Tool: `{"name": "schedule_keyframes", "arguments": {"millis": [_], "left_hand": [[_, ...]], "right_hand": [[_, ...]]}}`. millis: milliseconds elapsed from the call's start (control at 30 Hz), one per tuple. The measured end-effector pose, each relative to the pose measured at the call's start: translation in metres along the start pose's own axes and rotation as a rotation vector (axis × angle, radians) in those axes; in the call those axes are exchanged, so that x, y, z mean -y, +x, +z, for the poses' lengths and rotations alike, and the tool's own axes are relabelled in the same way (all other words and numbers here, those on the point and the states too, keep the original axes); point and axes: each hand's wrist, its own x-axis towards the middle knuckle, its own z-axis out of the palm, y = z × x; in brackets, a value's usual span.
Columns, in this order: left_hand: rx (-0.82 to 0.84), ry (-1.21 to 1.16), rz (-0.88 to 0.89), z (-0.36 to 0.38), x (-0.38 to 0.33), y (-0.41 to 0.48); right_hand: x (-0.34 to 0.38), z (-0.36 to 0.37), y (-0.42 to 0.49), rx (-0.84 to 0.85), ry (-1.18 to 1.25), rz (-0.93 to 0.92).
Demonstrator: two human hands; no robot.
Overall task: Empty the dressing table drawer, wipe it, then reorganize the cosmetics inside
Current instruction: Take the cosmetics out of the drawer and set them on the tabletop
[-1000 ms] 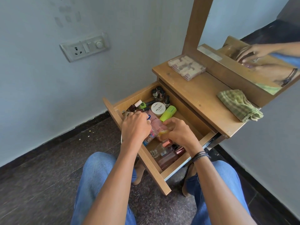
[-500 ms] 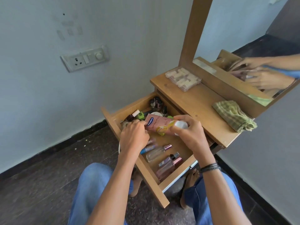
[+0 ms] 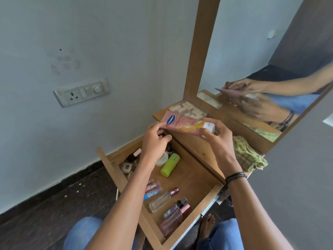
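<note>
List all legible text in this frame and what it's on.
Pink tube: white script in a blue oval, grey line beneath; both too blurred to read.
White jar lid in the drawer: dark print, blurred, partly hidden.
Small patterned tubes: print too small.
No other text visible.

Drawer (image 3: 191, 179) and tabletop (image 3: 201, 150) look like the same wood-grain board, smooth and pretty matt. The tube (image 3: 182, 123) is soft pink plastic with a slight sheen, plus a hard white plastic cap. The green bottle (image 3: 170, 165) is matt plastic. The perfume bottle (image 3: 160, 201) is clear glass with a shiny pink metallic cap. The cloth (image 3: 246, 156) is checked woven fabric, a bit rough. The mirror (image 3: 270, 51) is glossy glass, and the wall (image 3: 108, 42) is flat matt paint.
</note>
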Motion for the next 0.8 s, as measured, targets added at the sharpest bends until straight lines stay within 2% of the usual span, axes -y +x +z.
{"name": "schedule_keyframes", "arguments": {"millis": [133,367,533,800], "left_hand": [[0.044,-0.044,0.018,0.017,-0.017,0.041],[0.098,0.246,0.066,0.044,-0.015,0.091],[0.092,0.357,0.124,0.058,-0.024,0.101],[0.108,0.476,0.136,0.073,-0.025,0.111]], "right_hand": [[-0.014,0.006,0.022,-0.092,0.060,0.001],[-0.023,0.017,0.041,-0.269,-0.044,-0.109],[-0.032,0.017,0.047,-0.295,-0.103,-0.159],[-0.038,0.018,0.051,-0.327,-0.060,-0.169]]}}
